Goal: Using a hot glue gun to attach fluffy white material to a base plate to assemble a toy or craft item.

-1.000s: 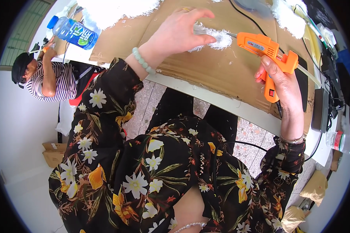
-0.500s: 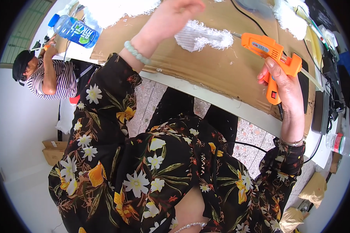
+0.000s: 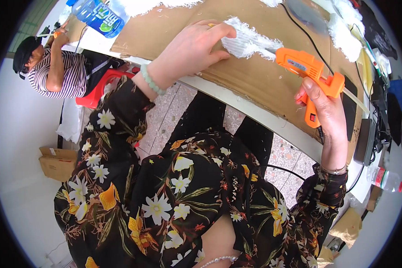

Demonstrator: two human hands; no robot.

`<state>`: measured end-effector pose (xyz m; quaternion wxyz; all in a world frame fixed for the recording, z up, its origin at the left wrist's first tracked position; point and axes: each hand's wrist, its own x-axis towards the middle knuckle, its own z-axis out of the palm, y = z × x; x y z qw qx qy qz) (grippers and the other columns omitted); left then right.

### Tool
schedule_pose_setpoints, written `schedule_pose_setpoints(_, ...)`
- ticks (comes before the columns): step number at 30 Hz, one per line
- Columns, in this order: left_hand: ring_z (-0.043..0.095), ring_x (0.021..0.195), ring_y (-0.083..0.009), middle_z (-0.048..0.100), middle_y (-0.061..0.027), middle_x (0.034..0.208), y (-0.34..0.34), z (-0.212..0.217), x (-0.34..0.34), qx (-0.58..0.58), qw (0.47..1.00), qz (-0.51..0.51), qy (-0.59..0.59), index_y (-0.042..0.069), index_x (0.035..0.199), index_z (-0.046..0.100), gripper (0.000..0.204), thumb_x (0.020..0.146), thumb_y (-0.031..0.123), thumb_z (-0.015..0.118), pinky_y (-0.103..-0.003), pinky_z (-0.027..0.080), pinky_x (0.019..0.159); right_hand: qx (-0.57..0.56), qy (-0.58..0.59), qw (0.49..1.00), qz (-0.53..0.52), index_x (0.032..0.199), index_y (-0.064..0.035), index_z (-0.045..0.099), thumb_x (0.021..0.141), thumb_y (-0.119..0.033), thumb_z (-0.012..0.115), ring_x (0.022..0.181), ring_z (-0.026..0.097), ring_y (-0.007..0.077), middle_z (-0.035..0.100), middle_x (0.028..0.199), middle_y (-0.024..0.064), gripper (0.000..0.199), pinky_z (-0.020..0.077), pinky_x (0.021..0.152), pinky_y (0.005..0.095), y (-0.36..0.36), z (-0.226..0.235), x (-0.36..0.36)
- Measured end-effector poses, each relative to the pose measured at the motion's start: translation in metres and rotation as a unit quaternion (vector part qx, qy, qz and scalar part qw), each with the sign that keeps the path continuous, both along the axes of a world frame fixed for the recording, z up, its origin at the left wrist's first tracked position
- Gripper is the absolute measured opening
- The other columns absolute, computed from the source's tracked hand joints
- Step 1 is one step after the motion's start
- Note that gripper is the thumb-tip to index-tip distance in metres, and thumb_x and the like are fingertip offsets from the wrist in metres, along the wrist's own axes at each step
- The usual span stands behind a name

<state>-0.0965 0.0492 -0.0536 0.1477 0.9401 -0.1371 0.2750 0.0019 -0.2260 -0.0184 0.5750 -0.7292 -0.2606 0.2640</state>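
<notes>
An orange hot glue gun (image 3: 306,67) is gripped by its handle in my right hand (image 3: 324,105), with a pale glue stick (image 3: 356,99) sticking out of its back. Its nozzle points left and rests at the right end of a white ribbed piece with frayed, fringed edges (image 3: 243,42), lying on the cardboard. Beside that piece's left end is my left hand (image 3: 192,51), thumb and forefinger apart. The forefinger tip reaches the piece's edge; whether it touches cannot be told. My other left fingers are partly hidden.
Brown cardboard (image 3: 254,82) covers the white table. A blue-capped bottle (image 3: 98,18) stands at the far left; more white fluffy material (image 3: 345,38) lies at the right. A black cable (image 3: 306,33) crosses the cardboard. Someone in a striped shirt (image 3: 60,73) works at the left.
My left hand has come down and back toward the left end of the fringed piece. The glue gun's nozzle has met the piece's right end. The view has shifted slightly.
</notes>
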Motion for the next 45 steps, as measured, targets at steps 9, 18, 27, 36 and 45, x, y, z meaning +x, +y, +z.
schedule_pose_setpoints(9,0.060,0.076,-0.0277,0.064,-0.0072,0.084,0.007,-0.006,0.004,-0.077,0.994,-0.054,0.059,0.009,0.100,0.051,0.028,0.073,0.004,0.056,-0.036,0.046,0.072,-0.138,-0.085,0.984,0.068,0.100,-0.0005,0.058,0.081,-0.035,0.066,0.068,0.052,0.0099,0.056,0.074,0.0012,0.040,0.0436,0.065,0.0245,0.034,0.018,-0.013)
schedule_pose_setpoints(18,0.060,0.087,-0.0251,0.064,-0.0079,0.090,-0.001,-0.020,0.005,-0.066,0.991,-0.078,0.081,0.009,0.107,0.050,0.035,0.073,-0.002,0.047,-0.036,0.046,0.078,-0.209,-0.060,0.971,0.098,0.105,-0.0007,0.058,0.080,-0.034,0.068,0.069,0.054,0.0099,0.057,0.077,0.0018,0.043,0.0454,0.065,0.0248,0.035,0.025,-0.009)
schedule_pose_setpoints(27,0.054,0.093,-0.0309,0.061,-0.0129,0.090,0.003,-0.001,-0.003,-0.093,0.982,-0.133,0.095,0.004,0.104,0.047,0.033,0.072,-0.004,0.043,-0.040,0.038,0.085,-0.232,-0.092,0.965,0.076,0.107,-0.0015,0.060,0.079,-0.037,0.069,0.065,0.056,0.0100,0.058,0.071,0.0021,0.046,0.0462,0.062,0.0248,0.030,0.034,-0.007)
schedule_pose_setpoints(36,0.058,0.088,-0.0269,0.061,-0.0102,0.089,0.004,0.010,0.004,-0.124,0.975,-0.137,0.121,0.005,0.102,0.049,0.028,0.076,-0.002,0.042,-0.036,0.042,0.079,-0.250,-0.089,0.961,0.074,0.106,-0.0015,0.060,0.080,-0.034,0.068,0.065,0.055,0.0095,0.058,0.073,0.0016,0.043,0.0460,0.062,0.0239,0.031,0.031,-0.007)
schedule_pose_setpoints(45,0.056,0.091,-0.0306,0.058,-0.0141,0.095,0.005,0.008,0.004,-0.110,0.985,-0.133,0.021,0.004,0.103,0.049,0.030,0.075,-0.003,0.041,-0.039,0.043,0.081,-0.242,-0.098,0.962,0.083,0.097,-0.0037,0.060,0.081,-0.028,0.067,0.061,0.049,0.0069,0.054,0.069,-0.0020,0.030,0.0414,0.056,0.0226,0.041,0.024,-0.014)
